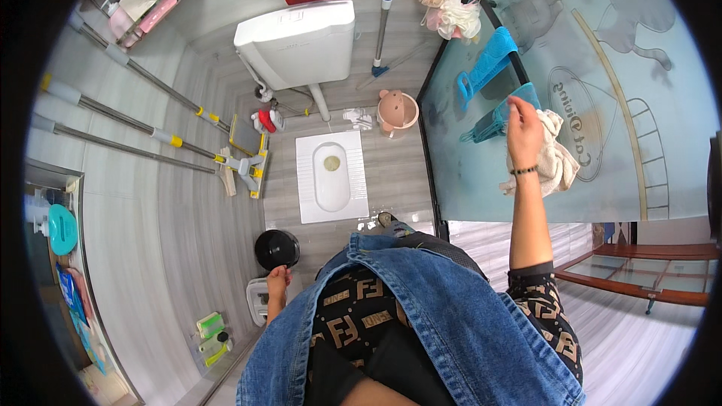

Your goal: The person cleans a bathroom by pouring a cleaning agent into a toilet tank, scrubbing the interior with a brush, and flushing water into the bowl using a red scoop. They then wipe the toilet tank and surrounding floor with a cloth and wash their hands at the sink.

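Observation:
My right hand [524,131] is raised at the frosted glass door, over a beige cloth [555,155] that hangs beside a teal mesh bag [499,118]; whether its fingers grip either is unclear. A blue bath scrubber strap [488,65] hangs on the door's black bar [519,69] above them. My left hand [279,281] is low at the left, at the near edge of a black bucket [277,250]; its fingers are partly curled, and any hold on the rim cannot be made out. Between the hands, farther forward, a white squat toilet [332,177] is set in the floor.
A white cistern [304,42] is on the far wall. Mops [246,172] lean at the left, near cleaner bottles [268,121]. A pink basket [397,111] stands by the door [598,79]. Bath puffs [454,16] hang above. A wooden-framed glass door [637,273] is at the right.

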{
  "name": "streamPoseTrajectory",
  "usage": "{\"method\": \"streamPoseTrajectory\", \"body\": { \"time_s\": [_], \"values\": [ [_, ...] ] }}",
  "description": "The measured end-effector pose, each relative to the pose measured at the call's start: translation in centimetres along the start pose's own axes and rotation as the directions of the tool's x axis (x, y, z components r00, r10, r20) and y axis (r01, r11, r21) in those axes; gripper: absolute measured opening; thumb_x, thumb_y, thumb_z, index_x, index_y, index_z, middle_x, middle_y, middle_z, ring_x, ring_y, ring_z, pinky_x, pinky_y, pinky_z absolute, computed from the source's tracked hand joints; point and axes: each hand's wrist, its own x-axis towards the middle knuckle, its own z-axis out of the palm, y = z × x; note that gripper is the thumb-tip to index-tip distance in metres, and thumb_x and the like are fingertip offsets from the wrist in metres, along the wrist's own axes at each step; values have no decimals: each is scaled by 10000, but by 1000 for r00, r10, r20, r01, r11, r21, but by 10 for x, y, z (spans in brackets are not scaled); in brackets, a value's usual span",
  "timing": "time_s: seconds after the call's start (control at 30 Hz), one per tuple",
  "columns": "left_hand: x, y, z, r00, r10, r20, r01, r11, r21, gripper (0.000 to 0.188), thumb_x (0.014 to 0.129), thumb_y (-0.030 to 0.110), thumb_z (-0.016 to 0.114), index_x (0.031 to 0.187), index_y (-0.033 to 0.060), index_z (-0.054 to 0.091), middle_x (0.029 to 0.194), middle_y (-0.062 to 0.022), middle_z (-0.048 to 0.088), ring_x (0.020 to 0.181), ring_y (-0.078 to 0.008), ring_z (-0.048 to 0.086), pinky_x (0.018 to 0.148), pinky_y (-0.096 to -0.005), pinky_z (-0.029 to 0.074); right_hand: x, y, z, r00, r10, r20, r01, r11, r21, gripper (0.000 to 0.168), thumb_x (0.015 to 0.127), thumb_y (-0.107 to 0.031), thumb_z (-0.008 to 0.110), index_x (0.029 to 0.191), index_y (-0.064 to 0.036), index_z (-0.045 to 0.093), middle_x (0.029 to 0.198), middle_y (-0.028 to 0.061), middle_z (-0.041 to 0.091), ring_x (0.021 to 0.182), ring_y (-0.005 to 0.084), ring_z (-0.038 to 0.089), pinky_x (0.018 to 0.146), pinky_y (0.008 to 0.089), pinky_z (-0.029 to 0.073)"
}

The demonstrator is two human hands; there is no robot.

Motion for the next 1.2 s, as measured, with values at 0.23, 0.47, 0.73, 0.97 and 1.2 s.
{"method": "streamPoseTrajectory", "body": {
  "time_s": [0.23, 0.47, 0.73, 0.97, 1.2],
  "values": [
    [24, 34, 16, 999, 47, 4, -47, 998, -36, 175, 857, 190, 501, 921, 59, 598, 735, -24, 615, 520, -90, 530, 475, -216, 417, 98, 36, 117, 986, 118, 113, -133, 982, 137, 279, 797, -180, 497, 1032, -53, 581, 968, 142, 596, 878, 264, 576, 782, 320, 436],
    [40, 19, 43, 983, 177, -48, -184, 961, -208, 221, 828, 282, 552, 896, 75, 591, 721, -16, 602, 543, -104, 543, 478, -215, 418, 214, 107, 221, 959, 281, 32, -282, 953, 111, 431, 754, -210, 527, 1113, 27, 504, 1149, 202, 500, 1063, 306, 480, 891, 338, 381],
    [47, -59, 77, 982, -57, -179, 15, 974, -225, 263, 826, 218, 552, 973, 1, 555, 806, -141, 606, 609, -184, 575, 554, -295, 475, 260, 146, 269, 935, 353, -37, -354, 920, -169, 457, 760, -207, 466, 1154, 25, 463, 1229, 241, 406, 1139, 336, 402, 945, 365, 340],
    [67, -84, 106, 999, 14, -40, -26, 946, -323, 207, 809, 166, 593, 907, -16, 578, 753, -98, 618, 644, -156, 582, 586, -290, 483, 236, 125, 283, 940, 302, -157, -330, 921, -206, 513, 682, -148, 532, 1168, 0, 457, 1264, 247, 340, 1083, 378, 435, 887, 388, 387],
    [62, -7, 87, 986, -1, -165, -22, 990, -136, 269, 835, 218, 548, 993, 3, 522, 859, -141, 597, 664, -193, 566, 562, -302, 478, 246, 127, 275, 916, 396, -61, -396, 872, -289, 513, 734, -178, 454, 1233, -70, 413, 1324, 148, 309, 984, 342, 526, 792, 406, 437]
  ]
}}
